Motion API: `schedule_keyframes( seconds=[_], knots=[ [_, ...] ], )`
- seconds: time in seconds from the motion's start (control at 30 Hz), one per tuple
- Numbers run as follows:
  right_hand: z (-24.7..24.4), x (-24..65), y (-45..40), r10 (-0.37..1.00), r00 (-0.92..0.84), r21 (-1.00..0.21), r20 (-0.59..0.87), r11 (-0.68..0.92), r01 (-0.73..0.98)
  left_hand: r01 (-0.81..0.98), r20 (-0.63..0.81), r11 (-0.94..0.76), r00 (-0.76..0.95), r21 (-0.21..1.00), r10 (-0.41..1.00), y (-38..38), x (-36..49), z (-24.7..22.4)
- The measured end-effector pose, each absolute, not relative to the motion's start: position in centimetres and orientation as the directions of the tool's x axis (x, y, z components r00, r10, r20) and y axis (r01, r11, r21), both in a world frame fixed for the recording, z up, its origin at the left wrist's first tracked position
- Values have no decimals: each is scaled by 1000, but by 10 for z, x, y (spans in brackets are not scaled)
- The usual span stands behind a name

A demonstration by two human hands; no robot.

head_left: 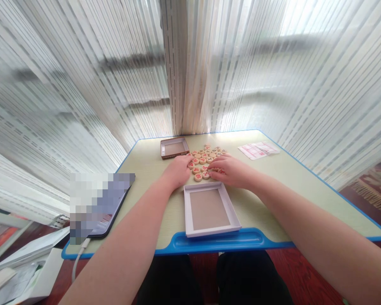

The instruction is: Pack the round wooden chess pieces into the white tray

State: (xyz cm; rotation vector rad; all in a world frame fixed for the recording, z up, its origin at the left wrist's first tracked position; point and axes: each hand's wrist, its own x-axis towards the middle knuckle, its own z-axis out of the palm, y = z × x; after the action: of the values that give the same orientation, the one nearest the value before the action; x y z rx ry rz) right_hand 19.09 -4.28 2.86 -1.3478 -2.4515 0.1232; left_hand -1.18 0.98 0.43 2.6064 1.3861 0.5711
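Round wooden xiangqi pieces (203,160) with red or dark characters lie in a cluster on the table. At the left edge of the cluster, my left hand (179,169) rests with its fingertips against the pieces; its fingers are partly hidden. On the right side, my right hand (229,170) reaches over several pieces, thumb and fingers apart, touching them from above. Neither hand lifts a piece. Nearer to me, between my forearms, lies a shallow white box tray (188,212) with a grey-brown bottom and nothing in it.
A brown-sided box lid (161,152) lies at the back left. A folded red-lined sheet (257,150) is at the back right. A tablet-like device (114,212) with a white cable (79,258) stands at the left edge. The table (292,186) has a blue rim; curtains (114,76) hang behind.
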Motion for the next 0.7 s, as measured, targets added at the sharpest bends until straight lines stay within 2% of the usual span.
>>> schedule_keyframes(
  seconds=[0.37,0.7],
  knots=[
    [27,191,-42,828,-500,-242,252,555,796,749,277,-594,528,295,803,9,-10,6],
    [27,192,-42,826,-502,-243,258,558,794,744,263,-540,472,393,842,10,-10,7]
  ],
)
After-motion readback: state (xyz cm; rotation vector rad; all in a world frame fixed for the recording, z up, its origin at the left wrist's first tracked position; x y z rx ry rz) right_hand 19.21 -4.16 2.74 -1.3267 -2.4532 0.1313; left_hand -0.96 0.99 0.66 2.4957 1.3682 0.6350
